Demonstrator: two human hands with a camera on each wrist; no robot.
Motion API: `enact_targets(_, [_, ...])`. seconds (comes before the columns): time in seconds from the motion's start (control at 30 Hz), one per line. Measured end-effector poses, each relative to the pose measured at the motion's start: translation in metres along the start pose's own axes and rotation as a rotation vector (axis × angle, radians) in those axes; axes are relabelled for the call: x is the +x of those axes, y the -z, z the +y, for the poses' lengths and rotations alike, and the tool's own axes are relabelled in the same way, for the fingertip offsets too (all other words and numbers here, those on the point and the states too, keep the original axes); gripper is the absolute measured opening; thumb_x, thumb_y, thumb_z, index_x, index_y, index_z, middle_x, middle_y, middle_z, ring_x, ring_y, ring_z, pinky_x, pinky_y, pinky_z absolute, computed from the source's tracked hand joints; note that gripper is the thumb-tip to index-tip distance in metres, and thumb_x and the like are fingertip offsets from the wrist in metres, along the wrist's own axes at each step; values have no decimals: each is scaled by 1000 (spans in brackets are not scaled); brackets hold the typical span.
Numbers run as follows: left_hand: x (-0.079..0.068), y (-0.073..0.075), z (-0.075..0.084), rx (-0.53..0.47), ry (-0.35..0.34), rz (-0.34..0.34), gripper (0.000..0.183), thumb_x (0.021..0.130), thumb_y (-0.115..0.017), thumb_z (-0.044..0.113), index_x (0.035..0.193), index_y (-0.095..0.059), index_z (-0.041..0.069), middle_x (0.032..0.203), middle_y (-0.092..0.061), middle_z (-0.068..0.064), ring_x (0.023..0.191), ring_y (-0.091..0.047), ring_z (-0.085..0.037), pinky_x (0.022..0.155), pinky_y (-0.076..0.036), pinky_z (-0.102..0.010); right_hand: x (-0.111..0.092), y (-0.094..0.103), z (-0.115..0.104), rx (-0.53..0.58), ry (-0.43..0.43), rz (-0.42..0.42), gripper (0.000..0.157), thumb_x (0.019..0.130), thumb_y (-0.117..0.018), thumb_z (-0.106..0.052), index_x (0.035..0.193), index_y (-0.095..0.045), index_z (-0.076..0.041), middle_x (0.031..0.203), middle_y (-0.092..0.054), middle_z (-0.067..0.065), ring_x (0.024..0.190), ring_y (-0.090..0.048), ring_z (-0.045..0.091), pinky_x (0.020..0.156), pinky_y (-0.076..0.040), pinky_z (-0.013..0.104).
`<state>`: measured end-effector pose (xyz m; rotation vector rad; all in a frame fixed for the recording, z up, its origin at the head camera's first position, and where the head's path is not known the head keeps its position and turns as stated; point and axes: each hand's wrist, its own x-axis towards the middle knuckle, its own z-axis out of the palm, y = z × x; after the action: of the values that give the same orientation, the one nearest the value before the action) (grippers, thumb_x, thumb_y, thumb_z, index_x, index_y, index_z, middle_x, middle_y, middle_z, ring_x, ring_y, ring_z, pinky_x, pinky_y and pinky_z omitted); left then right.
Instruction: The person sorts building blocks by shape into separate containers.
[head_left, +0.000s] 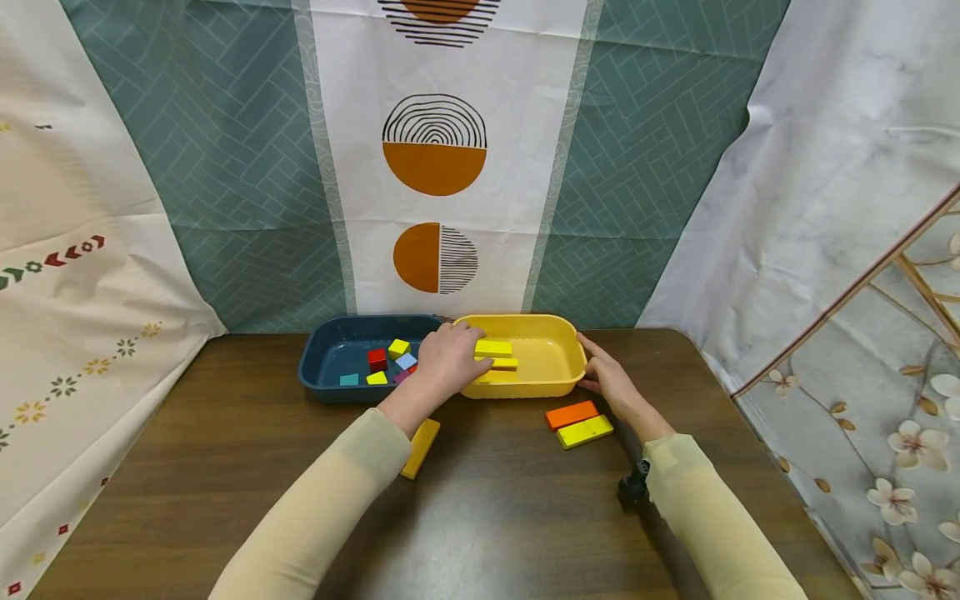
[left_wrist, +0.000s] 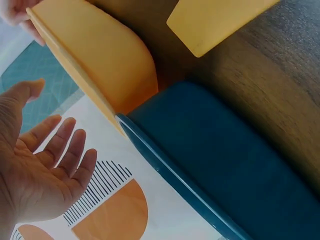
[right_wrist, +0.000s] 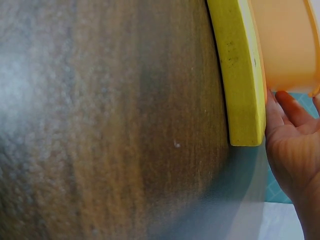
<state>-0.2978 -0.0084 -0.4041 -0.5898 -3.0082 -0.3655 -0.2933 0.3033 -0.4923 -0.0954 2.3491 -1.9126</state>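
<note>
My left hand (head_left: 446, 358) is over the left end of a yellow tray (head_left: 551, 389), where it meets a dark blue tray (head_left: 330, 362). In the left wrist view its fingers are spread and relaxed, with nothing in them. Flat yellow blocks (head_left: 493, 348) lie inside the yellow tray, partly hidden by this hand. At that tray's right end, my right hand (head_left: 611, 385) touches the outer wall with extended fingers. Just in front of it, an orange block (head_left: 572, 415) and a yellow block (head_left: 585, 432) lie side by side on the table.
Several small cubes, including a red cube (head_left: 377, 360) and a yellow cube (head_left: 399, 348), sit in the blue tray. A long amber-yellow block (head_left: 421, 448) lies on the wooden table (head_left: 495, 517) below the left wrist. A patterned curtain (head_left: 247, 167) hangs behind both trays.
</note>
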Motion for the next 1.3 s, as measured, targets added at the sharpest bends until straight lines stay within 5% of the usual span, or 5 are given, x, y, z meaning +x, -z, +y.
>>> enact_targets(1.3, [-13, 8, 5, -67, -64, 40, 46, 94, -71, 40, 136, -68, 20, 130, -64, -3, 109, -53, -24, 92, -49, -40, 0, 1, 0, 12, 9, -12, 67, 100, -34, -8, 165, -24, -21, 170, -17, -3, 144, -37, 33, 110, -40, 52])
